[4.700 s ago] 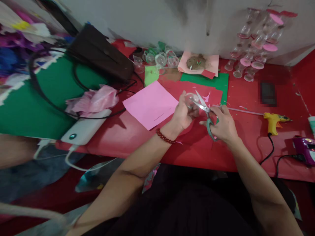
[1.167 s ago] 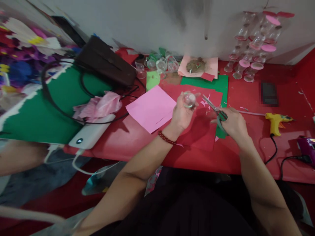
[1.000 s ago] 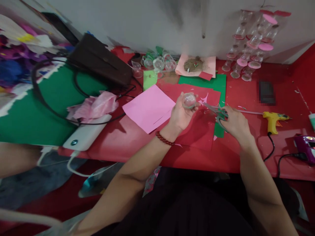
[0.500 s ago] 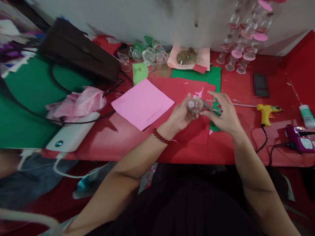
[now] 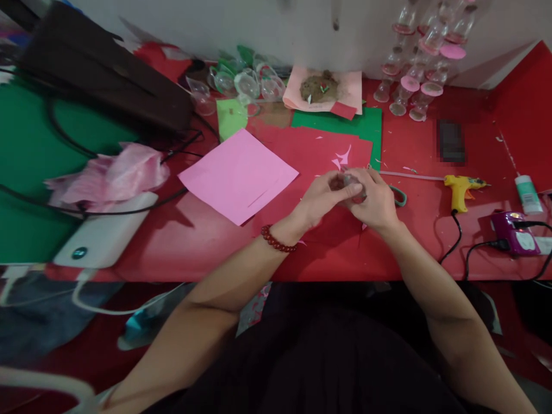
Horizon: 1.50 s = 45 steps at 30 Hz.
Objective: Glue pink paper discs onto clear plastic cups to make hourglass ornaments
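Observation:
Both hands meet over the red paper sheet (image 5: 310,155) near the middle of the red table (image 5: 207,247). My left hand (image 5: 321,198), with a red bead bracelet at the wrist, and my right hand (image 5: 376,201) together grip a small clear plastic cup (image 5: 352,185), mostly hidden by the fingers. The scissors (image 5: 399,196) lie on the table just right of my right hand; only their teal handle loop shows.
A pink paper sheet (image 5: 238,174) lies left of the hands, green paper (image 5: 364,122) behind. A yellow glue gun (image 5: 461,187), a purple device (image 5: 515,233) and a glue bottle (image 5: 526,194) sit right. Clear cups (image 5: 245,83), stacked cups (image 5: 416,86), a brown bag (image 5: 99,75) and a power bank (image 5: 101,236) surround.
My right hand put the scissors down on the table and moved left onto the clear cup, which both hands now hold. The view shifted down and right.

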Each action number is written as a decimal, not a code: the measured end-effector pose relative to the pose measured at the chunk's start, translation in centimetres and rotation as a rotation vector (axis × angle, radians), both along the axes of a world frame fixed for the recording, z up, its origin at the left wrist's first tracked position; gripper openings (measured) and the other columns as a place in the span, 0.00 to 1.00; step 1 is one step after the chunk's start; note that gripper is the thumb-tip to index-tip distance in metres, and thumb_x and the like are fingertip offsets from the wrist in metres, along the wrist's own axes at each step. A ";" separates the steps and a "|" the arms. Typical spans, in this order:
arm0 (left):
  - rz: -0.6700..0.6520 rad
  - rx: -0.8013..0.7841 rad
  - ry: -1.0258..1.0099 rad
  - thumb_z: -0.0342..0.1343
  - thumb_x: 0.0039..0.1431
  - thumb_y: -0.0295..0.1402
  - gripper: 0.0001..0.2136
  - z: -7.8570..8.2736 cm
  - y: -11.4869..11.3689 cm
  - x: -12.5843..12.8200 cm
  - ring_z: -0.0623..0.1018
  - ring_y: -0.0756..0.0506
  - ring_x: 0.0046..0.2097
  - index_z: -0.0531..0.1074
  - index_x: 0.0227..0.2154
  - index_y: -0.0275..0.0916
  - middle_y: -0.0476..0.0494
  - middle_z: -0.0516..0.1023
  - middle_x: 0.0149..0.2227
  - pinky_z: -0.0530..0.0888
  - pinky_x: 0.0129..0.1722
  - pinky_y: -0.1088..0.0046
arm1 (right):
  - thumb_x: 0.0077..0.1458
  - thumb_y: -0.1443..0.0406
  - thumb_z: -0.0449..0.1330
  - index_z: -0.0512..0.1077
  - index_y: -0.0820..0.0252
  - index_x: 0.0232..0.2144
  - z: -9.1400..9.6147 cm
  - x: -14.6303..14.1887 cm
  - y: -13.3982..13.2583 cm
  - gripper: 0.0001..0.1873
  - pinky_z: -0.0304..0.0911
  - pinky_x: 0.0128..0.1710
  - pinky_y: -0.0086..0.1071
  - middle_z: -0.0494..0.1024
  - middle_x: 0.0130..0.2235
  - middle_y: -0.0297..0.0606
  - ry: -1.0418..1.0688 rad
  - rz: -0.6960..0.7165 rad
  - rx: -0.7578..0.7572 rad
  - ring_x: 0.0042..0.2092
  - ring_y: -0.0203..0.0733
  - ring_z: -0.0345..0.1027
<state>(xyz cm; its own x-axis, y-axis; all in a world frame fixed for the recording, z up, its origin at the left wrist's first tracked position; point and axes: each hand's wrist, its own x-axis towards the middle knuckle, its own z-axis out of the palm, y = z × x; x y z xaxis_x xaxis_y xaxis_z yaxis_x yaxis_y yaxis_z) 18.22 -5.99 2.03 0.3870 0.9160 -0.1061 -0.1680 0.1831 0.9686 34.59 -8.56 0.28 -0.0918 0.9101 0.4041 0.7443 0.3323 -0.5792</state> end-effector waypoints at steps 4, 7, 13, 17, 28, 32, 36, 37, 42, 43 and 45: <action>-0.087 -0.055 0.001 0.76 0.48 0.45 0.20 -0.1 0.0 0.2 0.81 0.46 0.42 0.81 0.37 0.35 0.41 0.85 0.38 0.76 0.48 0.66 | 0.52 0.61 0.68 0.77 0.51 0.42 -0.5 -0.2 0.2 0.13 0.73 0.46 0.44 0.85 0.43 0.40 0.084 0.029 0.035 0.44 0.51 0.78; -0.123 -0.125 -0.020 0.76 0.47 0.45 0.19 -0.2 0.2 0.1 0.82 0.46 0.40 0.83 0.34 0.35 0.41 0.86 0.36 0.78 0.48 0.66 | 0.52 0.61 0.67 0.75 0.50 0.35 -0.3 -0.3 0.4 0.07 0.71 0.46 0.42 0.83 0.36 0.34 0.147 0.071 0.052 0.41 0.47 0.76; -0.250 -0.103 -0.030 0.77 0.43 0.54 0.26 -0.6 1.0 -0.4 0.83 0.45 0.39 0.84 0.34 0.35 0.40 0.87 0.37 0.79 0.43 0.67 | 0.49 0.60 0.67 0.73 0.51 0.30 0.6 -0.4 0.3 0.06 0.68 0.42 0.38 0.80 0.30 0.31 0.229 0.103 0.015 0.36 0.42 0.71; -0.285 -0.099 -0.023 0.78 0.41 0.56 0.28 -0.5 1.2 -0.8 0.83 0.47 0.38 0.84 0.33 0.35 0.41 0.86 0.36 0.79 0.41 0.70 | 0.49 0.58 0.66 0.73 0.52 0.29 0.8 -0.5 0.2 0.07 0.66 0.39 0.36 0.78 0.29 0.31 0.264 0.129 -0.007 0.33 0.40 0.69; -0.169 -0.124 0.009 0.77 0.41 0.57 0.27 -0.4 0.5 -0.1 0.81 0.46 0.39 0.83 0.30 0.35 0.42 0.84 0.33 0.78 0.44 0.67 | 0.45 0.62 0.68 0.70 0.53 0.27 0.7 -0.9 0.2 0.09 0.65 0.37 0.35 0.76 0.29 0.31 0.243 0.096 -0.090 0.34 0.40 0.69; -0.251 -0.125 -0.017 0.78 0.42 0.54 0.25 -0.2 0.7 -0.3 0.82 0.46 0.38 0.83 0.30 0.35 0.41 0.85 0.33 0.79 0.43 0.67 | 0.44 0.59 0.68 0.70 0.53 0.27 1.1 -0.8 0.2 0.10 0.62 0.34 0.33 0.72 0.27 0.28 0.325 0.122 -0.155 0.31 0.37 0.64; -0.262 -0.144 -0.042 0.78 0.44 0.50 0.22 -0.1 0.8 -0.6 0.81 0.48 0.37 0.84 0.32 0.35 0.42 0.85 0.33 0.79 0.43 0.68 | 0.43 0.58 0.68 0.71 0.54 0.27 1.2 -0.6 0.3 0.11 0.59 0.31 0.31 0.71 0.26 0.27 0.417 0.124 -0.201 0.29 0.35 0.61; -0.259 -0.155 -0.046 0.79 0.43 0.49 0.22 -0.1 0.8 -0.6 0.82 0.48 0.37 0.84 0.32 0.35 0.42 0.85 0.34 0.79 0.43 0.68 | 0.43 0.58 0.68 0.72 0.54 0.28 1.2 -0.5 0.3 0.11 0.60 0.32 0.31 0.72 0.27 0.27 0.415 0.122 -0.197 0.29 0.35 0.61; -0.206 -0.223 -0.041 0.76 0.46 0.53 0.23 -0.6 0.8 -0.6 0.82 0.45 0.36 0.84 0.31 0.36 0.41 0.85 0.33 0.80 0.40 0.67 | 0.45 0.62 0.67 0.73 0.53 0.29 0.8 -0.7 0.3 0.08 0.65 0.38 0.34 0.77 0.29 0.31 0.330 0.103 -0.117 0.33 0.40 0.69; -0.196 -0.222 -0.044 0.75 0.47 0.54 0.23 -0.7 0.8 -0.5 0.82 0.45 0.36 0.84 0.31 0.36 0.41 0.85 0.33 0.80 0.40 0.67 | 0.45 0.62 0.68 0.73 0.53 0.29 0.7 -0.8 0.3 0.08 0.65 0.38 0.35 0.77 0.30 0.31 0.313 0.098 -0.101 0.34 0.41 0.69; -0.191 -0.209 -0.050 0.76 0.47 0.54 0.23 -1.0 0.8 -0.5 0.83 0.45 0.39 0.84 0.31 0.37 0.41 0.86 0.35 0.79 0.41 0.67 | 0.44 0.62 0.69 0.71 0.53 0.28 0.5 -0.8 0.3 0.10 0.65 0.38 0.35 0.77 0.30 0.32 0.269 0.093 -0.077 0.35 0.42 0.70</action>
<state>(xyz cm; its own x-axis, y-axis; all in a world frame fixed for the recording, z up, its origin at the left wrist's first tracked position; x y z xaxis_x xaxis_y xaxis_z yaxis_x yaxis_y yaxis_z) 17.76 -5.22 1.04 0.5602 0.7862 -0.2610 -0.1581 0.4107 0.8979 33.74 -8.21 0.77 -0.0747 0.9318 0.3553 0.5289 0.3391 -0.7780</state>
